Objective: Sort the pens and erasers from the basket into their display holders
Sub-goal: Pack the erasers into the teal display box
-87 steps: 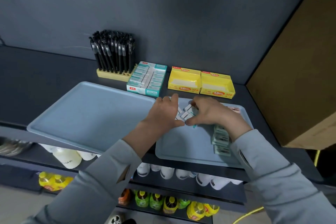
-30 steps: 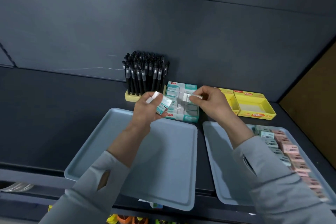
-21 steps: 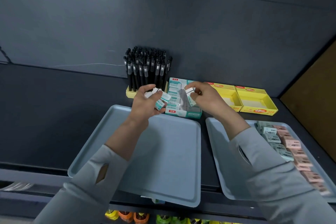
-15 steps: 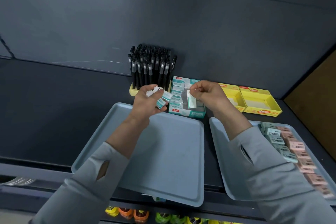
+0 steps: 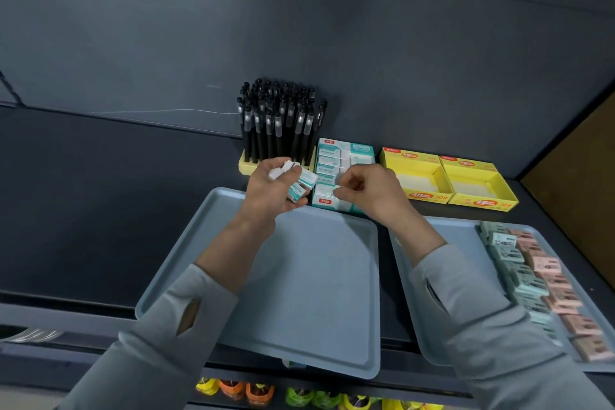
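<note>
Lower than half a second ago, the right hand (image 5: 369, 191) now sits at the front row of the teal display box (image 5: 347, 153) — its grip pinching one white eraser (image 5: 338, 190) there. Just beside the box, the left hand (image 5: 274, 191) hovers — grip curled round several erasers (image 5: 299, 185).

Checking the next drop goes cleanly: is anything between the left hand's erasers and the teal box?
Only the right hand, fingers curled over the teal box front. Nothing else separates the box from the erasers the left hand grips.

2 trays (image 5: 299, 283), 2 yellow boxes (image 5: 416, 195)
</note>
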A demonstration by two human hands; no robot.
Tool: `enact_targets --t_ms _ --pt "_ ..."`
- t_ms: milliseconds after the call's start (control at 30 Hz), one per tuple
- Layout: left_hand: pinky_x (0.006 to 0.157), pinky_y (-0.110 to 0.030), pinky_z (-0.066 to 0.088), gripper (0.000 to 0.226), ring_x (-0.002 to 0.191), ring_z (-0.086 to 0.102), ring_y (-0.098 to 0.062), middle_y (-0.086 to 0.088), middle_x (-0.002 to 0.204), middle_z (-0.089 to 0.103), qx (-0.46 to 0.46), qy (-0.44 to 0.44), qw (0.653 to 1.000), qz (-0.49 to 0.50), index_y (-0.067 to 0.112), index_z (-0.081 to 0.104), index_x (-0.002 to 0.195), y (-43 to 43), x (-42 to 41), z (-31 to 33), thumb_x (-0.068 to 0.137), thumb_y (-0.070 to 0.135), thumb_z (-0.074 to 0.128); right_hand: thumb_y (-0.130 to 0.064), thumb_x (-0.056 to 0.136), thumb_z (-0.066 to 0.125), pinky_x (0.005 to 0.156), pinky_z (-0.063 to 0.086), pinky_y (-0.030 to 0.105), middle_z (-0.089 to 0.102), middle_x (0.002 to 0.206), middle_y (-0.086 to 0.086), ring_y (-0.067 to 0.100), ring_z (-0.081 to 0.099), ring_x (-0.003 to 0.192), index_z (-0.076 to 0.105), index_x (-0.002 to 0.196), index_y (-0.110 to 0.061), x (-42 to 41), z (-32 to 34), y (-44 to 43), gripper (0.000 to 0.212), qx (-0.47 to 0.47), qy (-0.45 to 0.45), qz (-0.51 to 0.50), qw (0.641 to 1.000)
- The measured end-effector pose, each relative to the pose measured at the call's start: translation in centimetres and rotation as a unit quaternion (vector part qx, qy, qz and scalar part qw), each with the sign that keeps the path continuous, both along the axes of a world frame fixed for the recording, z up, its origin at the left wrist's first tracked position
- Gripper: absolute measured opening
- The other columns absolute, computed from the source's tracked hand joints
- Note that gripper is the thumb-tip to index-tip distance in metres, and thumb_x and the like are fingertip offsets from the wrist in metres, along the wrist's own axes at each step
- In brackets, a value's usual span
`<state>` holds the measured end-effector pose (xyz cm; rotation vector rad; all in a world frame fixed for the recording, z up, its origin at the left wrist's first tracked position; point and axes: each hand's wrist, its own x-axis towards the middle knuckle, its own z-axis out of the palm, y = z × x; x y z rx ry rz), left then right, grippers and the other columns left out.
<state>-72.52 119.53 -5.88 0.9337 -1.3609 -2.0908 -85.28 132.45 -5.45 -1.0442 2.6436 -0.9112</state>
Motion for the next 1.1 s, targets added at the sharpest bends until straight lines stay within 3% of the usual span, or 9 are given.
enact_targets --t_ms 167,400,467,533,633,700,800,967,1100 --pt "0.05 -0.022 0.053 0.028 0.079 0.068 -0.021 -0.012 0.105 0.065 -0.008 0.002 1.0 -0.006 0.012 0.055 0.118 -0.3 0.4 0.0 0.091 0.015 0.066 -0.023 0.082 0.076 0.071 0.04 0.024 0.056 0.095 -0.005 0.013 0.055 0.085 0.078 0.095 -0.023 0.1 -0.5 -0.6 0.012 0.016 0.12 0.042 0.992" --pt "0.054 -0.024 0.056 0.03 0.077 0.07 -0.021 -0.01 0.105 0.066 -0.013 0.011 0.999 -0.041 0.014 0.054 0.114 -0.1 0.5 0.1 0.088 0.012 0.07 -0.019 0.089 0.068 0.075 0.043 0.025 0.07 0.103 -0.002 0.017 0.06 0.096 0.078 0.099 -0.026 -0.2 0.2 -0.5 0.016 0.051 0.134 0.081 0.986" --pt "0.055 -0.025 0.057 0.024 0.077 0.07 -0.022 -0.01 0.102 0.067 -0.014 0.024 0.998 -0.053 0.016 0.054 0.105 0.2 0.3 0.3 0.088 0.011 0.07 -0.026 0.093 0.064 0.076 0.05 0.027 0.073 0.096 -0.005 0.013 0.065 0.09 0.077 0.096 -0.024 0.6 0.6 -0.6 0.013 -0.071 -0.008 0.028 0.997" --pt "0.055 -0.026 0.057 0.023 0.079 0.069 -0.023 -0.01 0.102 0.067 -0.026 0.025 0.997 -0.065 0.017 0.055 0.102 0.6 0.0 0.5 0.087 0.012 0.071 -0.027 0.095 0.064 0.069 0.053 0.025 0.074 0.088 0.0 0.012 0.068 0.079 0.073 0.096 -0.017 1.5 0.8 -0.7 0.013 -0.173 -0.206 0.025 0.963" --pt "0.053 -0.022 0.054 0.026 0.083 0.067 -0.025 -0.01 0.104 0.065 -0.029 0.022 0.997 -0.07 0.011 0.054 0.107 1.2 -0.6 0.8 0.087 0.014 0.071 -0.009 0.091 0.067 0.057 0.05 0.02 0.069 0.07 0.002 0.01 0.061 0.059 0.069 0.094 -0.011 1.3 1.1 -0.5 0.004 -0.238 -0.303 0.027 0.922" --pt "0.053 -0.021 0.054 0.025 0.091 0.066 -0.029 -0.014 0.112 0.064 -0.009 0.023 0.998 -0.066 0.01 0.054 0.107 1.4 -1.0 1.0 0.089 0.018 0.069 -0.004 0.091 0.066 0.052 0.048 0.017 0.066 0.065 -0.001 0.005 0.056 0.05 0.07 0.095 -0.009 -0.8 1.5 0.0 0.008 -0.278 -0.254 -0.055 0.925" --pt "0.055 -0.022 0.057 0.028 0.088 0.068 -0.027 -0.017 0.115 0.066 0.032 0.005 0.998 -0.061 0.008 0.053 0.115 1.5 -1.6 1.6 0.093 0.021 0.064 -0.009 0.091 0.064 0.067 0.053 0.03 0.068 0.082 0.0 0.016 0.061 0.064 0.071 0.091 -0.018 -4.9 1.6 1.2 0.011 -0.208 -0.088 -0.168 0.96" --pt "0.067 -0.029 0.06 0.026 0.088 0.067 -0.029 -0.02 0.113 0.064 0.105 0.005 0.992 -0.066 0.01 0.055 0.113 1.6 -2.3 2.6 0.092 -0.003 0.048 -0.008 0.088 0.063 0.08 0.055 0.036 0.071 0.084 -0.002 0.02 0.066 0.078 0.073 0.081 -0.024 -7.1 0.8 0.2 0.02 -0.021 0.056 -0.07 0.996" --pt "0.075 -0.037 0.061 0.036 0.099 0.063 -0.032 -0.022 0.118 0.062 0.11 0.025 0.99 -0.084 0.008 0.053 0.122 1.8 -2.5 2.6 0.092 -0.009 0.043 -0.023 0.085 0.074 0.074 0.041 0.027 0.065 0.101 0.004 0.022 0.058 0.091 0.074 0.101 -0.022 -7.9 0.5 -0.4 0.016 0.066 0.112 -0.015 0.991"
